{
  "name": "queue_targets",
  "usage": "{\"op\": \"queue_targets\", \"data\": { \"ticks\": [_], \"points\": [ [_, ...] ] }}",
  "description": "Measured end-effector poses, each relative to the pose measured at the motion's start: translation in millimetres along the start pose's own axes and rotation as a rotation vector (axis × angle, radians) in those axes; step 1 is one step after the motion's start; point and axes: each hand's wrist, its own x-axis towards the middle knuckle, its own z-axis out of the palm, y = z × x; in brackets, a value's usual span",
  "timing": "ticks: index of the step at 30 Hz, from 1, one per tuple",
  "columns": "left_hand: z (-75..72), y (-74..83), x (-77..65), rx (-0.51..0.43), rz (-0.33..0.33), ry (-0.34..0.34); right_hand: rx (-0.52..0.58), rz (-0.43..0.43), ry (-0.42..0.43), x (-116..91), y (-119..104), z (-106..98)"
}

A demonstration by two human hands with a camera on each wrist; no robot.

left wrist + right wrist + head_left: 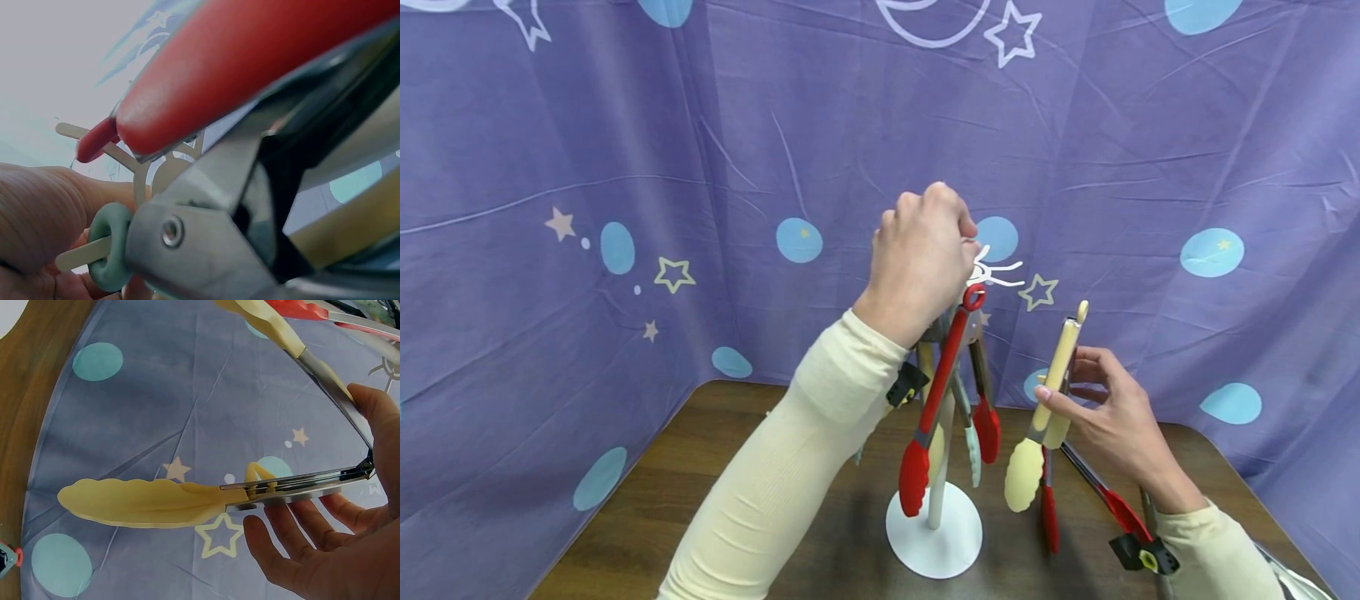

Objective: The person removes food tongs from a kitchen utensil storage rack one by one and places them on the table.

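Note:
At the top of a white stand (pixel 934 546) my left hand (pixel 921 254) curls its fingers beside the white hooks (pixel 1003 271), gripping the stand's upper end; part of that grip is hidden. Red tongs (pixel 940 392) hang there by their ring. The left wrist view has a green ring (pixel 100 275) looped on a hook, close to my palm. Over to the right, my right hand (pixel 1116 408) holds yellow tongs (pixel 1024 475) between thumb and fingers, yellow heads downward. Their two arms stand spread apart in the right wrist view.
More tongs hang round the stand, among them a second red pair (pixel 987 429) and a mint pair (pixel 973 454). Tongs with red heads (pixel 1126 515) lie on the wooden table (pixel 820 542) by my right wrist. A purple curtain (pixel 850 125) encloses the back and sides.

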Motion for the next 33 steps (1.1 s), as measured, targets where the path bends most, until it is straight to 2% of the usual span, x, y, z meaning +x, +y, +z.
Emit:
{"op": "queue_targets", "data": {
  "ticks": [10,25,33],
  "points": [
    [0.4,-0.3,-0.4,0.002,0.004,0.007,-0.015,0.063,-0.017,1.3,5.5,7.8],
    [0.6,-0.1,-0.4,0.003,0.005,0.002,0.034,0.188,-0.068,2.0,14.1,18.3],
    [0.9,-0.7,-0.4,-0.003,0.006,0.007,0.012,0.188,-0.062,3.9,22.3,25.4]
  ]
}}
